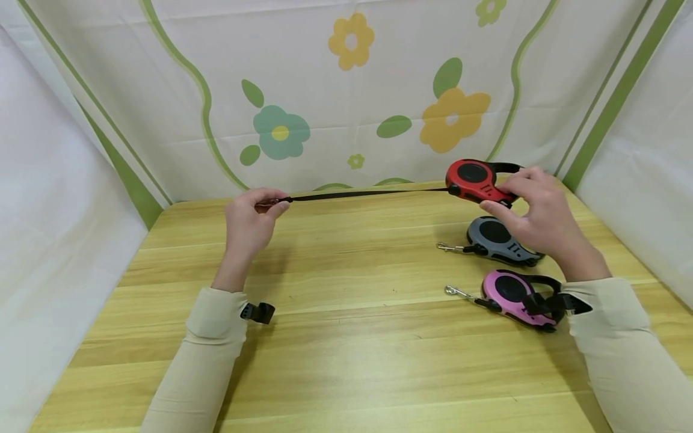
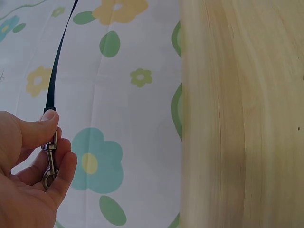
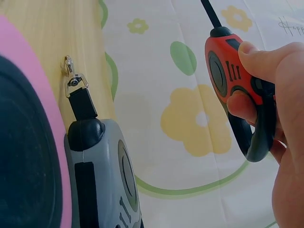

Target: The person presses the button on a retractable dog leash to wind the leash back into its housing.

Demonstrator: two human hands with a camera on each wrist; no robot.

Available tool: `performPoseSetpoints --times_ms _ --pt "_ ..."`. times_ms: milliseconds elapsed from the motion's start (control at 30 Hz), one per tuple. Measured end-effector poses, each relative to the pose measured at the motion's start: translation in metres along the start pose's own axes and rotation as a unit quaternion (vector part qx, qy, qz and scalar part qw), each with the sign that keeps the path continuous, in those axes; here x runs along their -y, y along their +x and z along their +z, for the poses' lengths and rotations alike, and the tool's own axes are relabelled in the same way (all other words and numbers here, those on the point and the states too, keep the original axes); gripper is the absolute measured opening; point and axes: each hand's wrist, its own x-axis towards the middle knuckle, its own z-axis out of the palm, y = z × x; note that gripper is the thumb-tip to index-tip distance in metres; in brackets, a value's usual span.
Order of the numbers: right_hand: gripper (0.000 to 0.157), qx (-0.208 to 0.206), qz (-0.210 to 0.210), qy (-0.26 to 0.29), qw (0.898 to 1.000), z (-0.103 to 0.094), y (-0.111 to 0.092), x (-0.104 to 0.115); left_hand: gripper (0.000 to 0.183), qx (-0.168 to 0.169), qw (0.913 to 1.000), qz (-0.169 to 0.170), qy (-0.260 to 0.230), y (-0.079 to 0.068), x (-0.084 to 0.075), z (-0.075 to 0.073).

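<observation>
My right hand [image 1: 541, 207] grips a red retractable dog leash [image 1: 471, 180] by its black handle, raised near the table's back edge. In the right wrist view the thumb lies on the red case [image 3: 228, 61] and fingers wrap the handle loop. A black strap [image 1: 368, 193] runs out of the case, stretched nearly level across to the left. At its other end my left hand [image 1: 250, 222] pinches the strap's end by the metal snap hook [image 2: 50, 161], thumb against fingers. Below the right hand lie a grey leash [image 1: 495, 237] and a pink leash [image 1: 509, 288].
The grey leash's hook [image 1: 449, 247] and the pink leash's hook [image 1: 457, 291] point left on the wooden table [image 1: 335, 361]. Behind the table hangs a white curtain [image 1: 325, 90] with printed flowers; white cloth [image 1: 644, 168] also closes off the sides.
</observation>
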Motion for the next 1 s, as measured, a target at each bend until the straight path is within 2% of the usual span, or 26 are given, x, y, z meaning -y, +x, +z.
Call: performPoseSetpoints --times_ms 367,633,1000 --pt "0.079 0.016 0.012 0.004 1.0 -0.0004 -0.0006 0.0049 0.015 0.003 0.9999 0.016 0.001 0.0008 -0.0008 0.0041" --pt "0.088 0.013 -0.003 0.005 1.0 0.0034 0.0005 0.0067 0.017 0.009 0.9997 0.02 0.004 -0.0013 -0.0033 0.0047" --pt "0.089 0.012 -0.016 0.01 1.0 0.0041 0.0032 0.0093 0.015 0.008 0.9997 0.022 -0.005 -0.0022 -0.0042 0.0055"
